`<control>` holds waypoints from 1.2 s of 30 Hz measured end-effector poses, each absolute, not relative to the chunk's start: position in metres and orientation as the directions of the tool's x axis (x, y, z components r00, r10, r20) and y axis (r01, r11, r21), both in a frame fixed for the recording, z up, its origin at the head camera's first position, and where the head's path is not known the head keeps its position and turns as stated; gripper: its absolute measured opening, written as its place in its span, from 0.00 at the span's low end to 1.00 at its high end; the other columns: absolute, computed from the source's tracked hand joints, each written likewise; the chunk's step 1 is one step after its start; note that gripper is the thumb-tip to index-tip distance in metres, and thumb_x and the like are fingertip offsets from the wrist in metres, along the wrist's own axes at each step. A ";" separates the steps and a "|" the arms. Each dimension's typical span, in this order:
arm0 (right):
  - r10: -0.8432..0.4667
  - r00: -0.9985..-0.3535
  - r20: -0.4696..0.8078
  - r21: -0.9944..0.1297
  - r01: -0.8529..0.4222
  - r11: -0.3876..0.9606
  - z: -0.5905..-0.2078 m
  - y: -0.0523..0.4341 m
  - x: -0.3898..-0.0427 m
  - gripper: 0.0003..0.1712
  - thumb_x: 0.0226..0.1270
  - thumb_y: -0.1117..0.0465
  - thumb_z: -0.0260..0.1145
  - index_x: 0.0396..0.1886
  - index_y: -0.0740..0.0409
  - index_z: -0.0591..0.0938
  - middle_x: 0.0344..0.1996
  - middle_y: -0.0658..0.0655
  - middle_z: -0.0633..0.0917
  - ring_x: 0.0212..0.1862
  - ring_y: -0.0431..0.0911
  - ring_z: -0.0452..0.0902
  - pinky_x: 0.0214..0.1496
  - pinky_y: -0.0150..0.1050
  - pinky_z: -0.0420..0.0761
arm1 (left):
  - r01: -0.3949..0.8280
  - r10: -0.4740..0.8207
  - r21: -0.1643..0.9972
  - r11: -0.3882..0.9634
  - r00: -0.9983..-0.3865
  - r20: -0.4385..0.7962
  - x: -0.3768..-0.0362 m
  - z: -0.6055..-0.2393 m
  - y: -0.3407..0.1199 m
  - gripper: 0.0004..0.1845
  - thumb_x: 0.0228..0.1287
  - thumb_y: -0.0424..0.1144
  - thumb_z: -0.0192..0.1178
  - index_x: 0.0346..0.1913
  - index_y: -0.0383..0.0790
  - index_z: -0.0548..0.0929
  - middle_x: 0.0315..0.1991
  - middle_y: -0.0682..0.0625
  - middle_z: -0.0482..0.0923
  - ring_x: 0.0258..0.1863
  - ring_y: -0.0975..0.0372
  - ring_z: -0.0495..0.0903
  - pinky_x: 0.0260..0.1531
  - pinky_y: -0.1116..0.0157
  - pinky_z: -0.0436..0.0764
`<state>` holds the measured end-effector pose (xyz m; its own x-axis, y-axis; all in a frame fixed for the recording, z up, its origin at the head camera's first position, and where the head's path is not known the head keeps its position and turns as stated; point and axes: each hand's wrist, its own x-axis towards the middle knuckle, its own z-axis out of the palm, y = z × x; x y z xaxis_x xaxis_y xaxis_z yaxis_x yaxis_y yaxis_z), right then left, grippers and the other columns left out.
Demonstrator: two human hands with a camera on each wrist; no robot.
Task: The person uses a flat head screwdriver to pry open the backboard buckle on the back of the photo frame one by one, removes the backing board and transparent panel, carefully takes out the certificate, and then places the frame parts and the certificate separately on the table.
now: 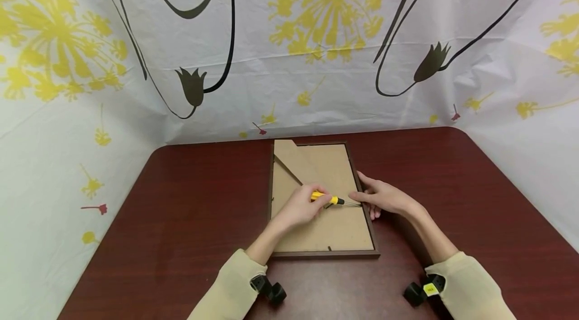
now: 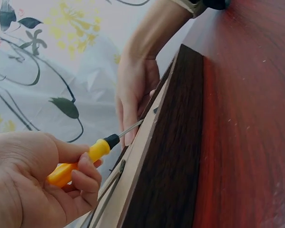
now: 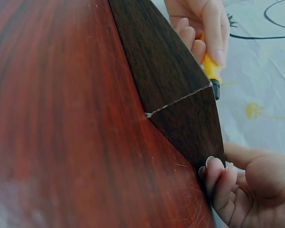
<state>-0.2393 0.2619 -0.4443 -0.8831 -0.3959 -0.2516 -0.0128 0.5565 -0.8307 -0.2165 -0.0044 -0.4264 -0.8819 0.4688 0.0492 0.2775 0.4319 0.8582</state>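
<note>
Here, left fingers grip a yellow-and-black screwdriver — right fingers hold the dark-brown, tan-backed frame.

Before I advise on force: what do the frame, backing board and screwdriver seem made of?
Frame: dark brown wood or wood-look veneer, low sheen; grain streaks and a pale corner seam show.
Backing board: probably fibreboard, matt tan, with an even, grainless face.
Screwdriver: handle likely smooth plastic, bright yellow with a black collar; shaft probably metal, grey and shiny.
</note>
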 end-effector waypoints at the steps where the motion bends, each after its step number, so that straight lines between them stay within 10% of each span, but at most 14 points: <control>1: -0.397 -0.883 -0.252 -0.831 -0.014 0.557 -0.444 0.262 -0.239 0.54 0.73 0.46 0.66 0.82 0.59 0.43 0.20 0.58 0.78 0.19 0.51 0.80 0.25 0.43 0.82 | 0.286 0.458 0.848 0.446 -0.887 0.058 -0.215 -0.426 -0.003 0.08 0.75 0.38 0.59 0.46 0.36 0.84 0.33 0.49 0.81 0.28 0.65 0.74 0.31 0.68 0.75; 36: -0.444 -0.864 -0.236 -0.857 -0.031 0.515 -0.443 0.263 -0.239 0.48 0.77 0.54 0.62 0.81 0.61 0.43 0.21 0.59 0.77 0.18 0.48 0.78 0.24 0.42 0.82 | 0.476 0.461 0.684 0.553 -0.858 0.225 -0.216 -0.391 0.032 0.11 0.70 0.40 0.66 0.45 0.38 0.77 0.33 0.51 0.79 0.25 0.67 0.73 0.25 0.75 0.73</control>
<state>-0.2393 0.2633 -0.4426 -0.8642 -0.4445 -0.2357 -0.0311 0.5148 -0.8568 -0.2155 0.0319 -0.3908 -0.8583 0.4611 0.2251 0.4763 0.5531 0.6835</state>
